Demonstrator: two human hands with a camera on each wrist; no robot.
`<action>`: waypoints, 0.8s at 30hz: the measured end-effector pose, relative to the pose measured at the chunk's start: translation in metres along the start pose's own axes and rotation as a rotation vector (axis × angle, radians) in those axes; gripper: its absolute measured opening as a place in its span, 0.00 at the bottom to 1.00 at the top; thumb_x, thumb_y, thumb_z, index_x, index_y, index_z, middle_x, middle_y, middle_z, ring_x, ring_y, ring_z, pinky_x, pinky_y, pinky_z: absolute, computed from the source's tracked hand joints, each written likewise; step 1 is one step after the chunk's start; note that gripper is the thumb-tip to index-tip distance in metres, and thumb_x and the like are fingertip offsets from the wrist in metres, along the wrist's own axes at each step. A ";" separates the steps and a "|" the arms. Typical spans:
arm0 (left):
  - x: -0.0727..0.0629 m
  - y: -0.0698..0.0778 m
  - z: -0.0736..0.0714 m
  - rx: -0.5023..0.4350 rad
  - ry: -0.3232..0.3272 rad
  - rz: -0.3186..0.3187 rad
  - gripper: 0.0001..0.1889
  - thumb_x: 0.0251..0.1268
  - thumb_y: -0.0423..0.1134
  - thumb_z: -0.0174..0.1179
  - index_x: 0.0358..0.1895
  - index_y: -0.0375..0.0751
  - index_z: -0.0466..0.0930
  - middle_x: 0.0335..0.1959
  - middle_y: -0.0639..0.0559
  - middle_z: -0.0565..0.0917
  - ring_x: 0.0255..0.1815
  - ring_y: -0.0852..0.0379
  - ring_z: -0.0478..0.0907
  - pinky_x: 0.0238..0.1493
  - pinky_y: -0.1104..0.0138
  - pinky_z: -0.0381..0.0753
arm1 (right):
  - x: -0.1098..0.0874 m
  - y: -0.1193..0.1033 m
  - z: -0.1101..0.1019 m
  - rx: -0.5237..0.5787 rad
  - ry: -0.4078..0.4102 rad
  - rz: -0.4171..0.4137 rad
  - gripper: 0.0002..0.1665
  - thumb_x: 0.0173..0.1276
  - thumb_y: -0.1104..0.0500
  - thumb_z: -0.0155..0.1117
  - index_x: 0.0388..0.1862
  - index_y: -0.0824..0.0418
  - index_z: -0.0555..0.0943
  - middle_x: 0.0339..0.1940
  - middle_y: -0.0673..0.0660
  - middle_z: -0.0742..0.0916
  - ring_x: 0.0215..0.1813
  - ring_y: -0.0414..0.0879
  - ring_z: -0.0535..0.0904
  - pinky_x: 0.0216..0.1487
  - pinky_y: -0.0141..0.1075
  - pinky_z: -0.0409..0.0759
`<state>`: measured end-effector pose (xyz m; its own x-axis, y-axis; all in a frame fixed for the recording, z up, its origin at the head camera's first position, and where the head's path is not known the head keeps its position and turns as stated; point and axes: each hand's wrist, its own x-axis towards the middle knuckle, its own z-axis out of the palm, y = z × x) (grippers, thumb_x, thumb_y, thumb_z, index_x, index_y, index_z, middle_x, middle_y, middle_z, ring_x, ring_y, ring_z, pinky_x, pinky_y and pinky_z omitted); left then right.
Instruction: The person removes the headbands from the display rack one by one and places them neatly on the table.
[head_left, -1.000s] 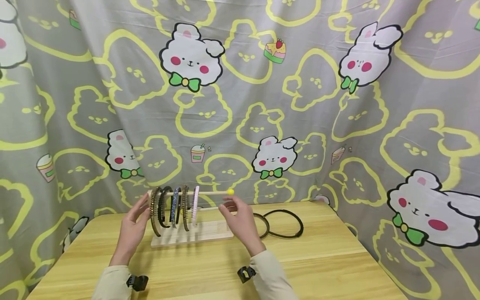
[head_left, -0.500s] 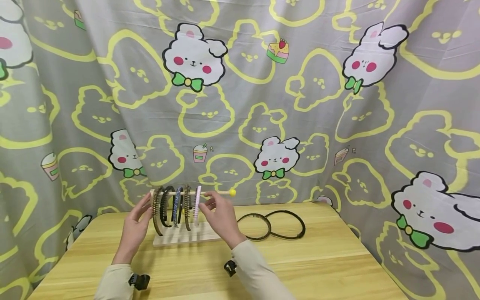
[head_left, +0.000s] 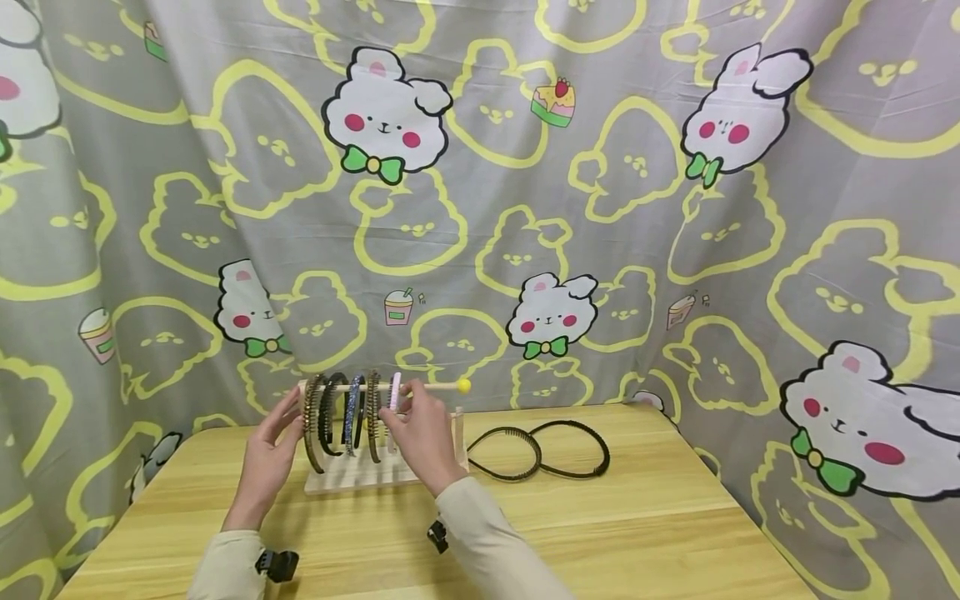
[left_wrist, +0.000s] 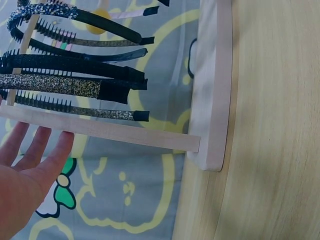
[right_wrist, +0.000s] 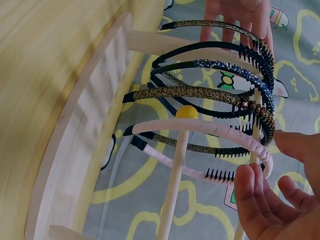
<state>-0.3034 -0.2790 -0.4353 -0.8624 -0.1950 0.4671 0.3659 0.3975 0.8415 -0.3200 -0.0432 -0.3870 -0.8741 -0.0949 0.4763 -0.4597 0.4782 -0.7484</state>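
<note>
A wooden headband rack [head_left: 360,477] stands on the table, its upper rod carrying several toothed headbands. The outermost is a pink headband [right_wrist: 200,126], and a gold-black headband [right_wrist: 190,93] hangs beside it. My right hand [head_left: 424,433] is at the top of the pink headband, thumb on one side and fingers on the other; the thumb tip shows a small gap from it. My left hand [left_wrist: 35,172] touches the rack's upright post [left_wrist: 125,132] with extended fingertips. A blue glittery headband [head_left: 352,415] and dark ones hang further along the rod, nearer my left hand.
Two dark headbands, a toothed one [head_left: 504,477] and a plain black one [head_left: 607,454], lie on the wooden table [head_left: 637,533] right of the rack. The upper rod ends in a yellow ball [head_left: 464,386]. A patterned curtain [head_left: 480,208] hangs close behind and at both sides.
My right hand has moved left from near the rod's yellow-tipped end to the pink headband. My left hand stays at the post, and the headbands hang as before.
</note>
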 end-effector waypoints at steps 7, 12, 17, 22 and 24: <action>-0.001 0.000 -0.001 -0.002 -0.010 -0.014 0.28 0.84 0.44 0.48 0.81 0.52 0.59 0.79 0.38 0.64 0.64 0.77 0.64 0.55 0.89 0.68 | -0.001 -0.001 0.004 -0.003 0.004 0.043 0.16 0.66 0.58 0.75 0.49 0.58 0.79 0.34 0.51 0.87 0.34 0.39 0.87 0.25 0.24 0.79; -0.001 0.000 -0.001 0.000 -0.015 -0.013 0.28 0.84 0.44 0.48 0.82 0.52 0.58 0.79 0.38 0.64 0.63 0.79 0.64 0.55 0.89 0.68 | -0.002 0.001 0.006 0.012 0.003 0.048 0.16 0.66 0.61 0.74 0.49 0.59 0.79 0.34 0.52 0.88 0.34 0.40 0.88 0.25 0.24 0.80; -0.001 0.001 0.000 -0.001 -0.012 -0.010 0.28 0.84 0.44 0.48 0.81 0.52 0.59 0.79 0.39 0.64 0.63 0.79 0.64 0.55 0.89 0.68 | 0.000 0.007 0.004 0.039 -0.005 0.044 0.13 0.68 0.65 0.71 0.49 0.61 0.80 0.34 0.53 0.88 0.33 0.37 0.85 0.28 0.24 0.81; 0.000 0.001 0.000 -0.001 -0.008 -0.002 0.27 0.84 0.44 0.48 0.81 0.52 0.60 0.78 0.38 0.64 0.63 0.79 0.64 0.55 0.89 0.68 | 0.002 0.012 -0.002 0.031 0.014 0.013 0.11 0.67 0.66 0.71 0.48 0.63 0.82 0.33 0.53 0.88 0.31 0.35 0.83 0.28 0.25 0.81; 0.000 0.001 0.000 -0.001 -0.004 0.001 0.27 0.84 0.44 0.48 0.81 0.51 0.60 0.78 0.38 0.64 0.63 0.79 0.64 0.56 0.89 0.68 | 0.002 0.013 -0.005 0.017 0.024 0.006 0.11 0.68 0.66 0.70 0.48 0.62 0.82 0.32 0.53 0.88 0.31 0.35 0.83 0.29 0.24 0.81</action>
<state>-0.3027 -0.2785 -0.4348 -0.8634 -0.1915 0.4667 0.3667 0.3970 0.8414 -0.3271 -0.0330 -0.3934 -0.8728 -0.0713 0.4828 -0.4576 0.4634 -0.7589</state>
